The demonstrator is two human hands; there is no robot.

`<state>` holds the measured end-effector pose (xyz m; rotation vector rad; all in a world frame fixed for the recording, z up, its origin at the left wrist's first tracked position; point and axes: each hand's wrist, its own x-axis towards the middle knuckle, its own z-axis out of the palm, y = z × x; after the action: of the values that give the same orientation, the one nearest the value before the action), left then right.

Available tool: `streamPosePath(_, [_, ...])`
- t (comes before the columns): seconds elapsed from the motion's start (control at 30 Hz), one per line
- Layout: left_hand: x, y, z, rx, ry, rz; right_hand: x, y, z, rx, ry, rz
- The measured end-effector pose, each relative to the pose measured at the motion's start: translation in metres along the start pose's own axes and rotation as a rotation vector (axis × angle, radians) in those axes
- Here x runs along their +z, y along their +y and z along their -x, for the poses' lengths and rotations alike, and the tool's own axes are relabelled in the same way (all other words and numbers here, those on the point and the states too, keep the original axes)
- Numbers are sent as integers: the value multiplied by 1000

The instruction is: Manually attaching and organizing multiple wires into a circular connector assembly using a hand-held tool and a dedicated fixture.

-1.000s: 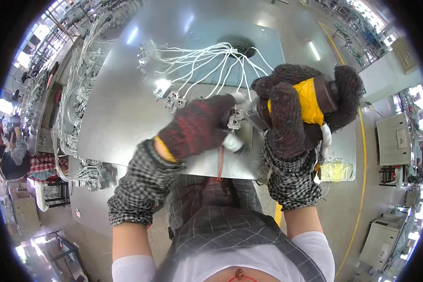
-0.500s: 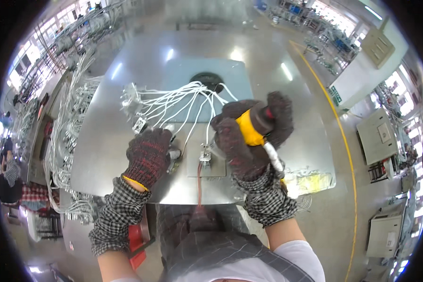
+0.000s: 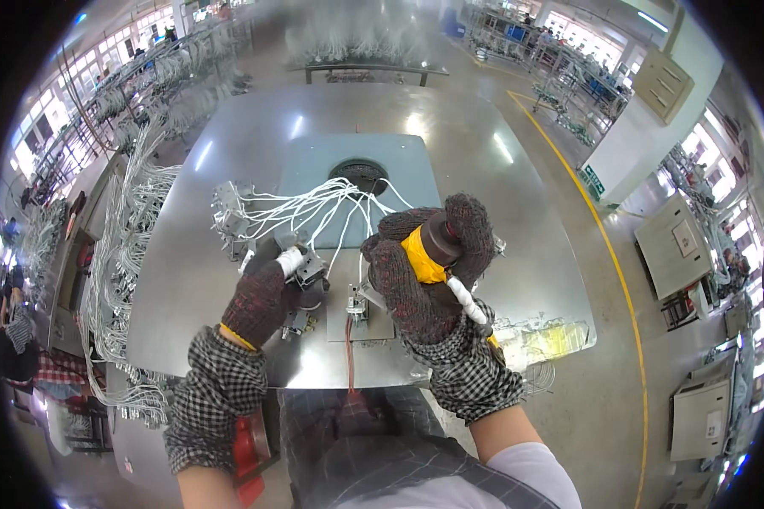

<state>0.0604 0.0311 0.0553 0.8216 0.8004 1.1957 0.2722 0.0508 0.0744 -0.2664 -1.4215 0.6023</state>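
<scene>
My left hand [image 3: 259,299], in a dark knitted glove with white wrapping on one finger, is closed around a small metal block-shaped part [image 3: 311,270]. Loose metal pieces [image 3: 299,322] lie just beneath it. A chunky yellow-and-dark power tool [image 3: 424,253] with a white-wrapped cord sits in my right hand [image 3: 407,297], fingers curled round it; its exact kind and its tip are hidden. Between my hands, a metal fixture [image 3: 358,305] stands on a small plate, a reddish cord running from it toward me. White wires [image 3: 314,202] fan out to a cluster of metal parts [image 3: 229,210] at the left.
The wires emerge at a round black opening [image 3: 361,176] in a blue-grey panel [image 3: 301,165] on the shiny metal table [image 3: 187,280]. Bundles of white wires [image 3: 119,280] hang along the left. A yellow-marked patch [image 3: 552,339] covers the near right corner. Grey cabinets [image 3: 672,246] stand farther right.
My left hand has lifted and turned, bringing the metal part into sight. The right hand with the power tool has shifted slightly left and nearer. The whole view has tilted upward.
</scene>
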Motion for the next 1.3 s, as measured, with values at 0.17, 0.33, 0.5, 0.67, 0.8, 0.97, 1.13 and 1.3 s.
streamPosePath(0.17, [15,-10,-3,458,107,-465,-2,3,-3,-10,-17,54])
streamPosePath(0.33, [14,-12,4,965,262,-1875,-1,1,-11,-57,-33,51])
streamPosePath(0.5, [18,-10,3,927,347,-1739,0,-3,-9,-31,51,43])
streamPosePath(0.67, [8,-11,11,381,-42,-1090,8,-17,-12,116,170,-16])
streamPosePath(0.8, [2,-18,14,698,-203,-1242,-1,-19,-25,135,154,0])
streamPosePath(0.97, [34,-29,-9,461,-173,-892,-25,-18,-43,44,353,59])
streamPosePath(1.13, [24,-34,0,200,-15,-793,-31,-1,-36,-107,241,8])
streamPosePath(1.3, [43,-12,2,22,-14,-1209,-14,-6,-23,19,270,9])
